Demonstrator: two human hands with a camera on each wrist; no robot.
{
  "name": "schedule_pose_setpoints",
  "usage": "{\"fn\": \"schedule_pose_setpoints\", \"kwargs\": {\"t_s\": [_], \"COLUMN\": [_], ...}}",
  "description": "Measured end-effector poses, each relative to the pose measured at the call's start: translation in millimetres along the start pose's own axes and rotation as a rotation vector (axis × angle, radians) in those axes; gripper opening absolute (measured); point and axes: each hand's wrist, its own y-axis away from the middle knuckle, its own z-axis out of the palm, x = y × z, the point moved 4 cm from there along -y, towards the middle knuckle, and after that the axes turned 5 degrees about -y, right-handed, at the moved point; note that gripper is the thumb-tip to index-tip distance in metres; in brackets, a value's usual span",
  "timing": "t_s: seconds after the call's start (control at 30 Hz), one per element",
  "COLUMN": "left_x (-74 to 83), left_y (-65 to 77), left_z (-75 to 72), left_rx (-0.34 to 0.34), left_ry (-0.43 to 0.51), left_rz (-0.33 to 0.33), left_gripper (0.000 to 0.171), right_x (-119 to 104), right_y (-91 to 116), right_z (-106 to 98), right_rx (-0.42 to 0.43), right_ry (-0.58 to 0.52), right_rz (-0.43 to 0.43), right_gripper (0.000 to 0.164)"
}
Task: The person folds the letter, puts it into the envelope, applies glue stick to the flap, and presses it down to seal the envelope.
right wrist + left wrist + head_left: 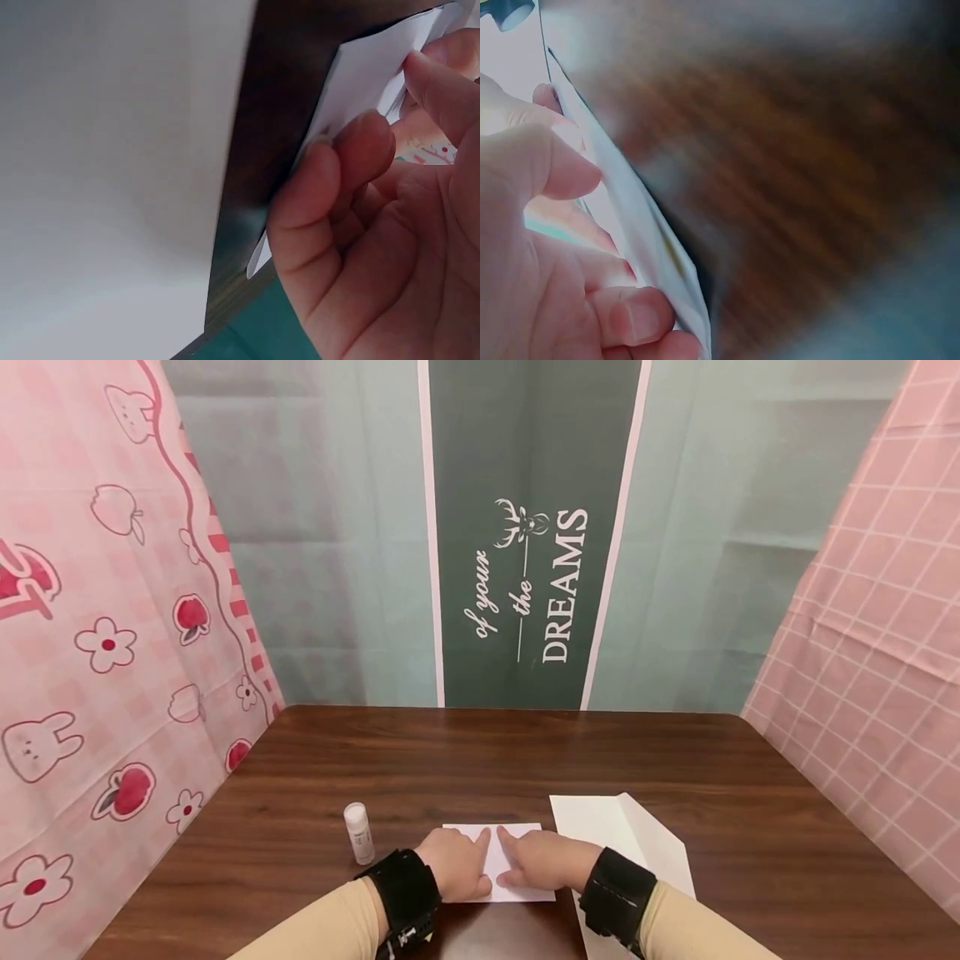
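Note:
A small white piece of paper (pixel 495 862), seemingly folded, lies flat on the table between both hands. My left hand (pixel 456 866) rests on its left half, index finger and thumb extended, with the other fingers bent. On its right half, my right hand (pixel 537 858) presses in a mirrored pose, the two index fingertips close together near the far edge. The left wrist view has the paper (pixel 634 199) edge-on under the fingers; in the right wrist view the fingertips touch its surface (pixel 367 79).
A white cylindrical tube (pixel 360 835) with small print, like a glue stick, is left of the hands on the brown wooden table (pixel 480 760). At the right lies a larger creased white sheet (pixel 600 822), partly under the right forearm. Printed curtains hang around the table.

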Motion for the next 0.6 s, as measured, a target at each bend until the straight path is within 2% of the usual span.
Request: {"fn": "schedule_pose_setpoints", "kwargs": {"t_s": [0.6], "left_x": [-3.0], "left_y": [-12.0], "left_z": [1.2], "left_rx": [-0.108], "left_ry": [0.079], "left_rz": [-0.032], "left_gripper": [0.075], "right_x": [0.4], "right_y": [-2.5], "right_z": [-2.7], "right_rx": [-0.024], "right_ry": [-0.01], "right_rz": [0.017], "right_gripper": [0.071]}}
